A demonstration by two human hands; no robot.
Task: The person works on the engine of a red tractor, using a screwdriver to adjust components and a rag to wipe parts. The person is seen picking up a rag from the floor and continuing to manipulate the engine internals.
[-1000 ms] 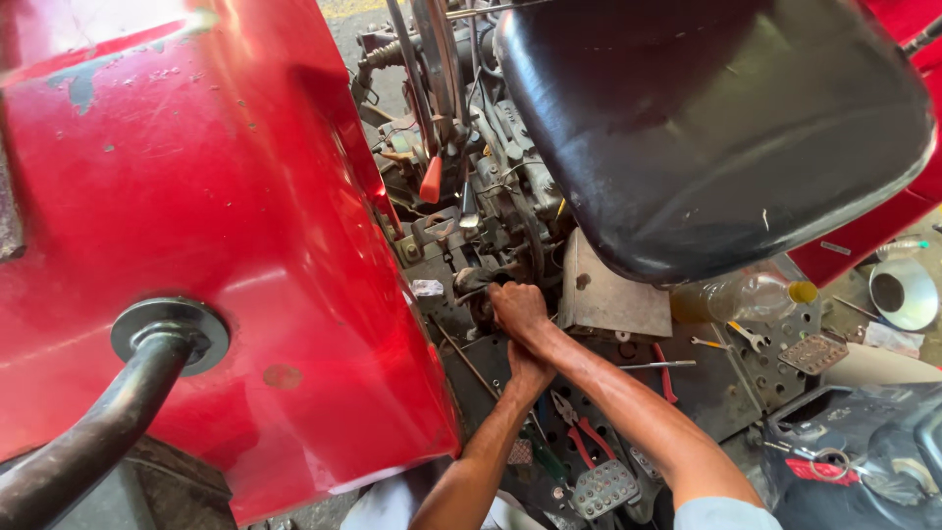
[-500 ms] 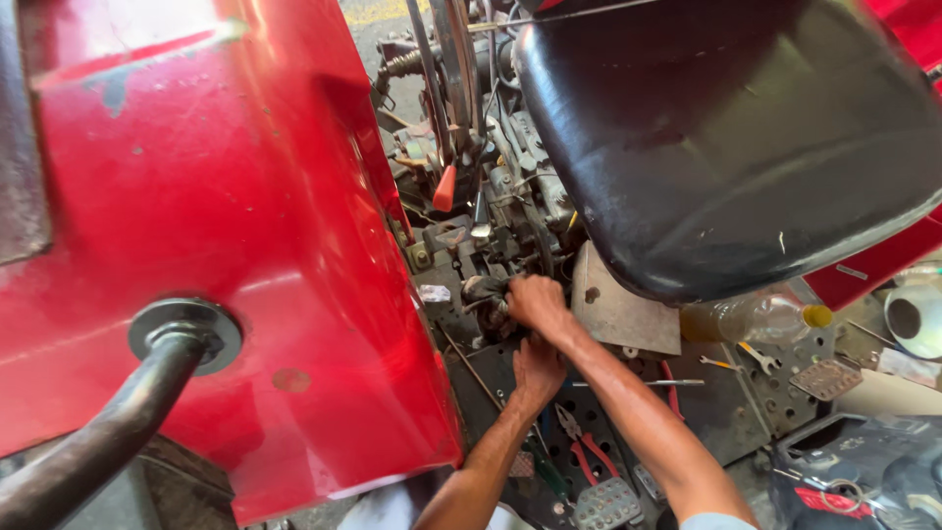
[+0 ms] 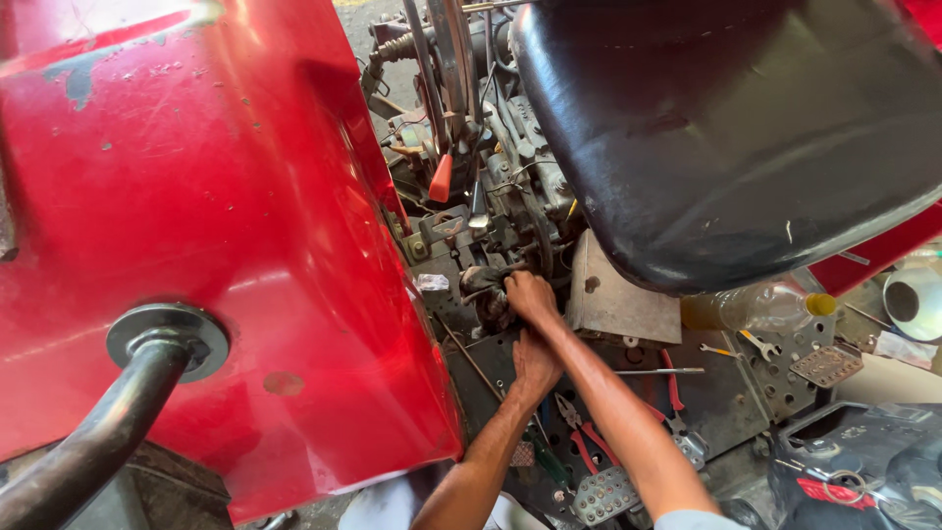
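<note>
My right hand [image 3: 530, 294] reaches in under the black seat [image 3: 726, 137] and is closed on a dark, greasy fitting [image 3: 486, 285] of the machine's linkage. My left hand [image 3: 536, 363] sits just below it, pressed against the dark floor plate [image 3: 716, 402] under my right wrist. Its fingers are curled, and whatever lies under them is hidden. Both forearms come up from the bottom edge. An orange-tipped lever [image 3: 441, 179] and metal rods stand above the fitting.
A large red fender [image 3: 196, 226] with a black pipe [image 3: 88, 442] fills the left. Red-handled pliers [image 3: 579, 442], a spanner [image 3: 756, 344], a plastic bottle [image 3: 765, 306] and a studded pedal [image 3: 829, 365] lie on the plate. A metal bowl [image 3: 913, 302] sits far right.
Both hands stay on the same spot at the fitting. The view has drifted a little, so the seat and fender sit slightly differently in frame.
</note>
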